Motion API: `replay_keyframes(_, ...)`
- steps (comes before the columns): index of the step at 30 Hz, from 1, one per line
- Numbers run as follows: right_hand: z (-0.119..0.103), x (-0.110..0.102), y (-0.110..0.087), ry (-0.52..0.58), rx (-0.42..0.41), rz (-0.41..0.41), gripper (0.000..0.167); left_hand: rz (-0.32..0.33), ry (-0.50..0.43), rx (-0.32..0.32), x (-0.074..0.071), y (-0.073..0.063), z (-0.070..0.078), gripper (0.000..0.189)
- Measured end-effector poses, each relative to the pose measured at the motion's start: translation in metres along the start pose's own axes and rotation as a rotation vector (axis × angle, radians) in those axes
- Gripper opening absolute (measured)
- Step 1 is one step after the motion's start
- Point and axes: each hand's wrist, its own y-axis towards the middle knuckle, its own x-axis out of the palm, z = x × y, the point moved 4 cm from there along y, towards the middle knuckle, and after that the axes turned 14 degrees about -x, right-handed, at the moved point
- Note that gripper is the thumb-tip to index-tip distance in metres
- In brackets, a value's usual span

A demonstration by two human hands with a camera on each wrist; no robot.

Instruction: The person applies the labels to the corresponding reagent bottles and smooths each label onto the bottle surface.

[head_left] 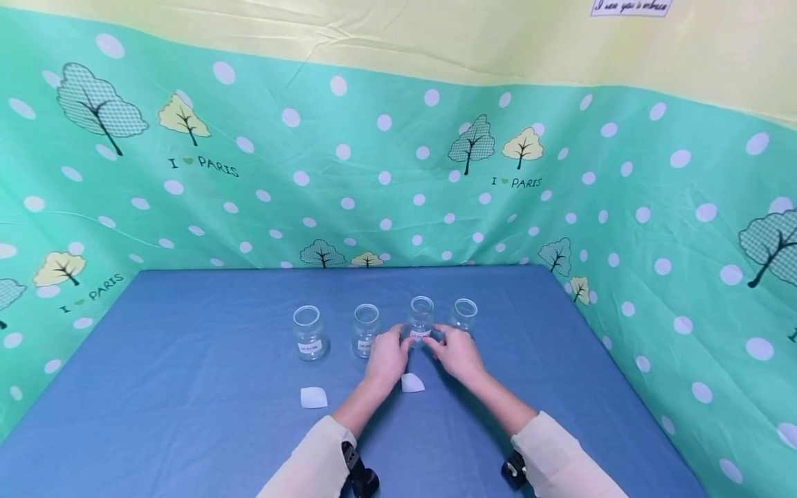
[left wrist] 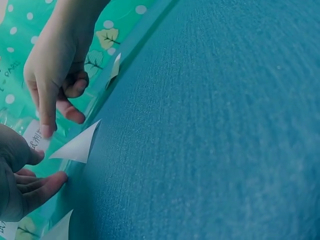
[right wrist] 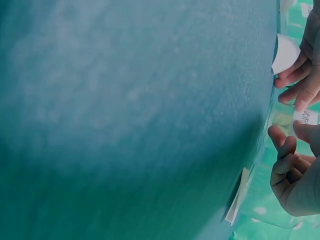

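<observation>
A clear glass jar [head_left: 421,315] with a white label [head_left: 420,335] stands between the two hands, its rim open at the top. My left hand [head_left: 387,358] holds the jar's left side, thumb at the label's left end. On the opposite side, my right hand [head_left: 459,354] grips the jar with its thumb by the label's right end. Dark printed characters show on the label [right wrist: 306,117] in the right wrist view. Just in front of the jar lies a curled white paper piece [head_left: 413,383].
Two more labelled jars, one far left [head_left: 308,333] and one nearer [head_left: 366,328], stand left of the hands. Another jar [head_left: 464,312] is partly hidden behind the right hand. A second paper piece [head_left: 314,398] lies on the blue tablecloth [head_left: 187,387]; a patterned curtain [head_left: 386,166] rises behind.
</observation>
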Motion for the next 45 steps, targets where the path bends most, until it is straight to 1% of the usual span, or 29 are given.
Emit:
replay_keyframes(4, 0.001, -0.001, -0.001, -0.002, 0.005, 0.002, 0.033, 0.006, -0.002, 0.006, 0.000, 0.000, -0.001, 0.026)
replay_keyframes(8, 0.001, -0.004, -0.003, 0.008, 0.017, -0.004, 0.023, 0.000, 0.009, -0.010, -0.001, -0.001, -0.001, 0.027)
replay_keyframes(15, -0.001, -0.015, -0.006, 0.023, 0.005, 0.018, 0.013, -0.034, 0.012, -0.022, -0.006, -0.008, 0.000, 0.030)
replay_keyframes(17, -0.001, -0.019, -0.008, 0.027, -0.013, 0.020, 0.011, -0.042, 0.018, -0.015, -0.008, -0.011, -0.001, 0.028)
replay_keyframes(21, 0.000, -0.029, -0.011, 0.029, -0.081, 0.014, 0.008, -0.075, 0.034, 0.018, -0.013, -0.015, 0.001, 0.024)
replay_keyframes(23, 0.003, -0.034, -0.014, 0.025, -0.105, -0.006, 0.007, -0.105, 0.040, 0.037, -0.014, -0.018, 0.004, 0.023)
replay_keyframes(26, 0.009, -0.039, -0.017, 0.041, -0.112, -0.054, 0.007, -0.162, 0.048, 0.078, -0.013, -0.021, 0.011, 0.024)
replay_keyframes(30, 0.020, -0.046, -0.022, 0.062, -0.126, -0.120, 0.010, -0.236, 0.063, 0.128, -0.006, -0.025, 0.019, 0.024)
replay_keyframes(31, 0.023, -0.047, -0.023, 0.061, -0.137, -0.135, 0.011, -0.254, 0.067, 0.132, -0.004, -0.026, 0.021, 0.024)
replay_keyframes(36, 0.035, -0.056, -0.030, 0.016, -0.203, -0.202, 0.015, -0.324, 0.095, 0.164, 0.008, -0.030, 0.033, 0.025)
replay_keyframes(40, 0.045, -0.059, -0.033, -0.004, -0.218, -0.254, 0.018, -0.346, 0.136, 0.198, 0.022, -0.031, 0.040, 0.023)
replay_keyframes(42, 0.050, -0.058, -0.034, -0.006, -0.209, -0.282, 0.019, -0.351, 0.160, 0.208, 0.030, -0.031, 0.042, 0.022)
replay_keyframes(45, 0.055, -0.056, -0.036, -0.019, -0.208, -0.318, 0.022, -0.345, 0.189, 0.222, 0.040, -0.031, 0.044, 0.021)
